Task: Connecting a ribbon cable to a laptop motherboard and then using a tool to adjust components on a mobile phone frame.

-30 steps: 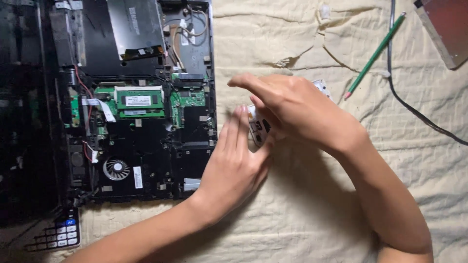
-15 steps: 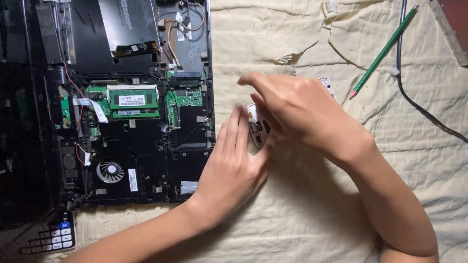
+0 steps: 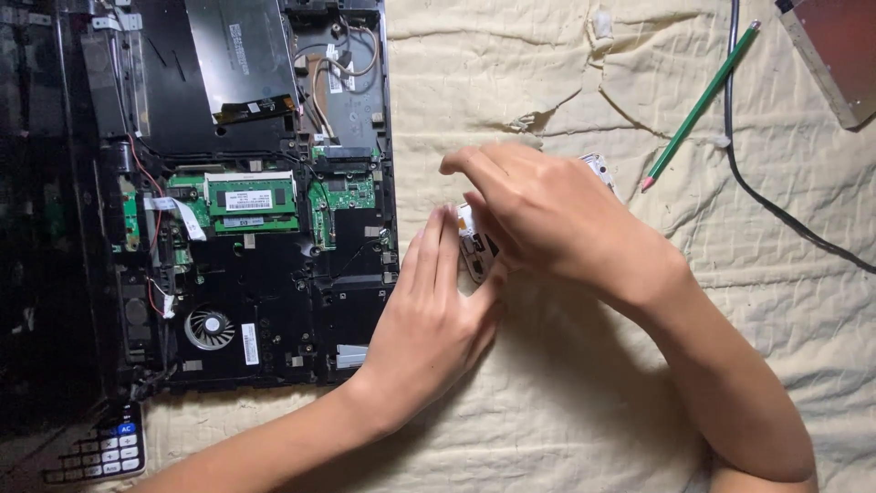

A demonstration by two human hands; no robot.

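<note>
While both hands work a small white part (image 3: 476,243), the laptop (image 3: 265,274) lies opened up
Left hand (image 3: 429,310) lies flat and spread beside it; right hand (image 3: 547,219) curls over it, grip hidden

Lighting: warm, moderate, fairly even over centre and right of frame. Cream cloth (image 3: 566,82) is the brightest area; no clipping. Left third is dim: the opened laptop chassis (image 3: 274,301) reads near-black, detail lost at far left edge. Soft shadows fall below and right of both forearms, so source sits approx. upper left, overhead. Mild glare on the metal plate (image 3: 237,55) at top and on the drive casing (image 3: 835,46), upper right. Focus is adequate frame-wide. Slight motion blur on right hand (image 3: 557,219) fingers; left hand (image 3: 429,310) sharper. No obvious edge distortion.
</note>
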